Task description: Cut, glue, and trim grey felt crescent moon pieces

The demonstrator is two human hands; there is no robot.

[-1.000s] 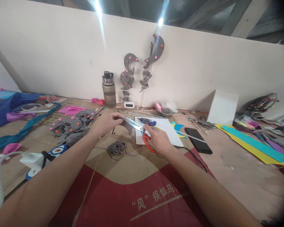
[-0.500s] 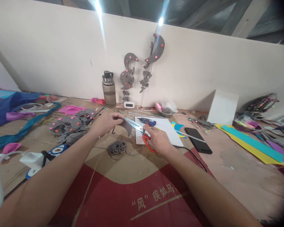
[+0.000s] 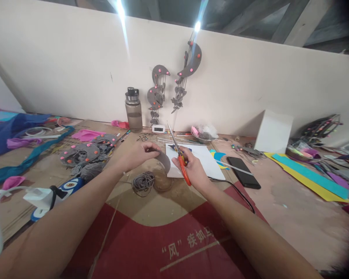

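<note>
My left hand [image 3: 139,154] pinches a curved grey felt piece [image 3: 164,161] just above the table. My right hand [image 3: 192,169] grips red-handled scissors [image 3: 180,159], blades pointing up and away, clear of the felt. The two hands are close together over the brown cardboard. A coil of grey cord [image 3: 143,181] lies just below my left hand. A white sheet [image 3: 203,161] with a blue glue gun [image 3: 177,147] on it lies behind my right hand.
A water bottle [image 3: 134,110] and grey hanging decorations [image 3: 189,73] stand at the wall. A pile of grey felt pieces with pink dots [image 3: 85,157] is at left. A black phone [image 3: 243,172], coloured sheets [image 3: 308,176] and a white box [image 3: 273,131] lie at right.
The scissors have swung up from lying across the felt to pointing upward. The left hand has turned the felt piece and lowered it slightly.
</note>
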